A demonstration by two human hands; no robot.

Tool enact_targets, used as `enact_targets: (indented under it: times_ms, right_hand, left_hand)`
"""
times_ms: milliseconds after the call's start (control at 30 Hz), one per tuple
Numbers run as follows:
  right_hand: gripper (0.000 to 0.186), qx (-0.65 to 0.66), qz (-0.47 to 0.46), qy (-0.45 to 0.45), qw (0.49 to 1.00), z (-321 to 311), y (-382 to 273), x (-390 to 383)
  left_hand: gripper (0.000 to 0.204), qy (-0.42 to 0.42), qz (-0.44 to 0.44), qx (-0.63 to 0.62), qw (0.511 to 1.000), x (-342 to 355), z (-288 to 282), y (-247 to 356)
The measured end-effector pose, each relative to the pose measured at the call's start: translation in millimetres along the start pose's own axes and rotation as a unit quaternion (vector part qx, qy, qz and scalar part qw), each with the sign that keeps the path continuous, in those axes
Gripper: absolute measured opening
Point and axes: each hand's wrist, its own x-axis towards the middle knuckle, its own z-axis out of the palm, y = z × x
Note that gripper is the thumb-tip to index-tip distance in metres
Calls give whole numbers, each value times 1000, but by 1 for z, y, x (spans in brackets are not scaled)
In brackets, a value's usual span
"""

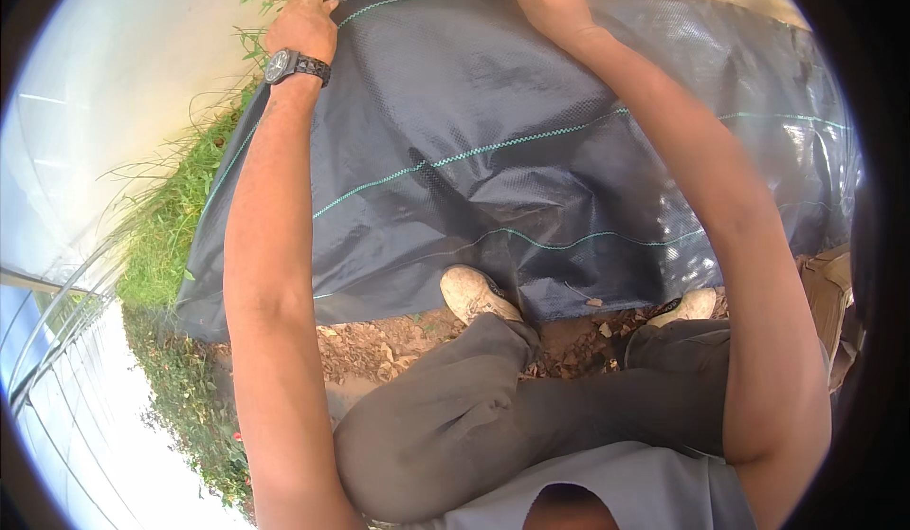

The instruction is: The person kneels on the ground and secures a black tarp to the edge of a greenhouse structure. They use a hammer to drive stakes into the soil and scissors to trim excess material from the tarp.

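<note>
A black woven ground cover sheet [455, 84] with green stitched lines spreads in front of me, wrinkled in its middle. My left hand [305, 29], with a dark watch [296, 65] on its wrist, is closed on the sheet's far edge near its left corner. Farther right along the same edge, my right hand [552, 1] is also closed on the sheet, its fingertips partly cut off by the top of the view. Between the two hands the edge runs fairly taut.
Green grass [180, 208] borders the sheet's left side. Pale plastic sheeting [123, 65] rises beyond it, with curved metal rods [57, 359] lower left. My light shoes [474, 293] touch the near edge, over brown soil with dry leaves [389, 345]. A tan object [830, 288] stands at right.
</note>
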Motion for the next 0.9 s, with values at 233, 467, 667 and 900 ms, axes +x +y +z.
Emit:
enact_targets:
  times_ms: [233, 467, 667, 900]
  right_hand:
    - [33, 84, -131, -167, 974, -34, -92, -12]
    - [74, -37, -116, -198, 972, 15, -81, -37]
    - [75, -35, -124, -150, 980, 14, -89, -39]
    - [77, -52, -120, -148, 980, 16, -89, -38]
  left_hand:
    - [24, -7, -58, 17, 998, -9, 29, -2]
    - [20, 63, -54, -59, 995, -34, 18, 10]
    - [19, 137, 126, -79, 979, -60, -13, 17]
    - [48, 110, 245, -199, 943, -35, -4, 75]
